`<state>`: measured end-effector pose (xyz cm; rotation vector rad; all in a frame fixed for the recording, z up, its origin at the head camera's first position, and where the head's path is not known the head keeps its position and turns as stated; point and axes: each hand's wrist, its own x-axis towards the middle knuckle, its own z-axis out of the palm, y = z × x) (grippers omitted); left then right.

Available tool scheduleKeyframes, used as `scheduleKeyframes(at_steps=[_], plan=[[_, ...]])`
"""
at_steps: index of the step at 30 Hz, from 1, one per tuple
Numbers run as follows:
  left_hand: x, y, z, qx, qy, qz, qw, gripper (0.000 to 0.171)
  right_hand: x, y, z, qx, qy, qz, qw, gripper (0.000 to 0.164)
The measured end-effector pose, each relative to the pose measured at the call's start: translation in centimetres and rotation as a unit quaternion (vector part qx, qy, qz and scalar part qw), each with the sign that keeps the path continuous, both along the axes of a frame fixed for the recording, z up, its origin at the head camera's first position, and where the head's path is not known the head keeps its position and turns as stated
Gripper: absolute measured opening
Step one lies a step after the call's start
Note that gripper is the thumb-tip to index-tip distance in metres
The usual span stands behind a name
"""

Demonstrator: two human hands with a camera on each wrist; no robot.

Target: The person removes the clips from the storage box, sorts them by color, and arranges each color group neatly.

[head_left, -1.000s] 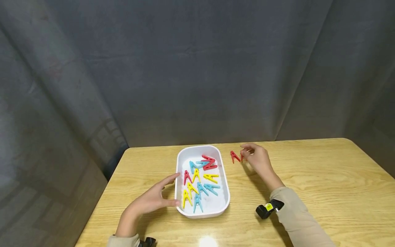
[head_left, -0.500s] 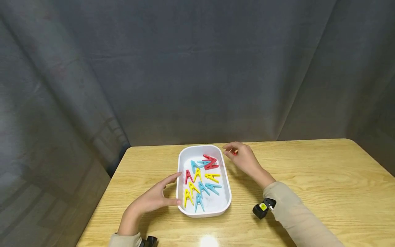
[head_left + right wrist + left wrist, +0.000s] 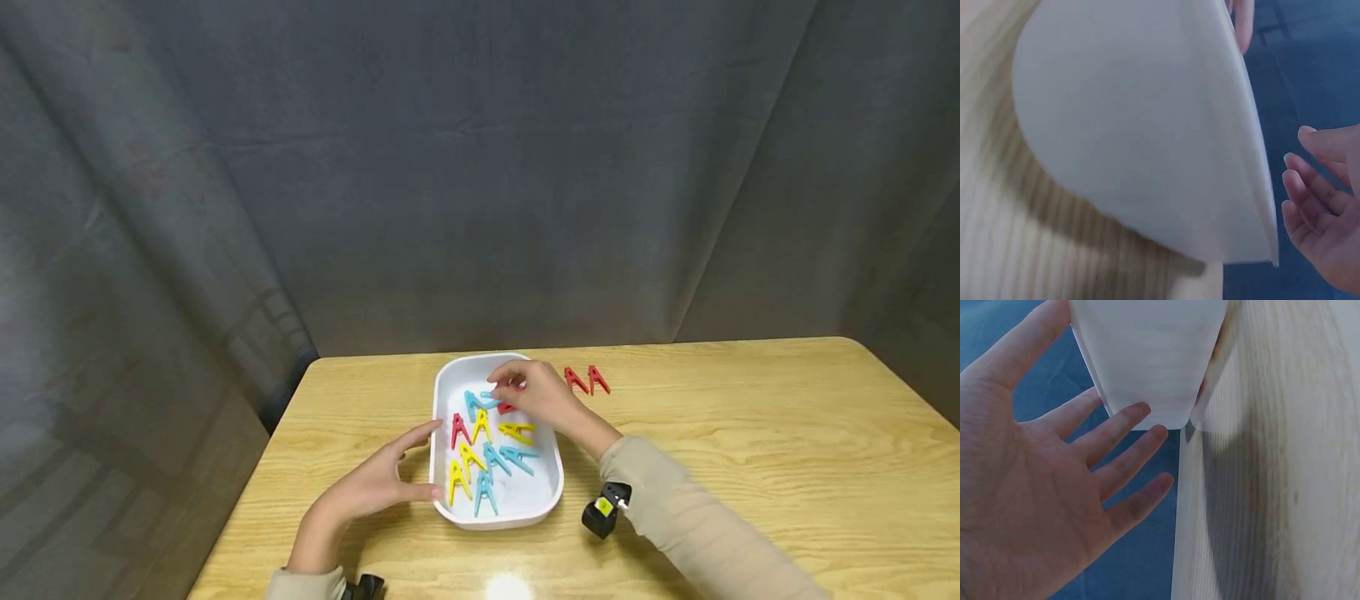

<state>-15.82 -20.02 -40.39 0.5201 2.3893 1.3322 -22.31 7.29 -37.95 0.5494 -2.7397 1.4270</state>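
A white tray (image 3: 528,500) holds several red, yellow and blue plastic clothespins. My left hand (image 3: 371,479) lies spread along its left side, thumb and fingertips at the rim. Over the tray's far right part is my right hand (image 3: 546,398), thumb and forefinger apart just above a red clothespin (image 3: 506,408) and a blue clothespin (image 3: 474,404). Its fingers are loosely bent, with nothing between them in the right wrist view. Two red clothespins, one at the left (image 3: 575,380) and one at the right (image 3: 597,380), lie side by side on the table.
The wooden table (image 3: 750,442) extends to both sides of the tray. A dark grey curtain (image 3: 480,208) hangs behind its far edge. Yellow clothespins (image 3: 457,481) and more blue clothespins (image 3: 485,496) lie in the tray's near half.
My right hand has left the second red clothespin on the table and moved left over the tray. Both red clothespins there now show uncovered. The left hand has stayed at the rim.
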Motion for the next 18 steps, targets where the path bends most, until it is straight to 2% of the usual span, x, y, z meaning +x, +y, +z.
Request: scheduleKeyframes(at_steps=[12,18], plan=[[-0.2,0.0,0.4,0.003,0.007,-0.008,0.9999,0.088,-0.6,-2.9,-0.6,0.045,-0.028,0.086,0.995,0.02],[-0.3,0.1,0.1,0.005,0.011,-0.009,0.9999,0.087,-0.8,-3.4,-1.9,0.049,-0.062,0.102,0.992,0.022]])
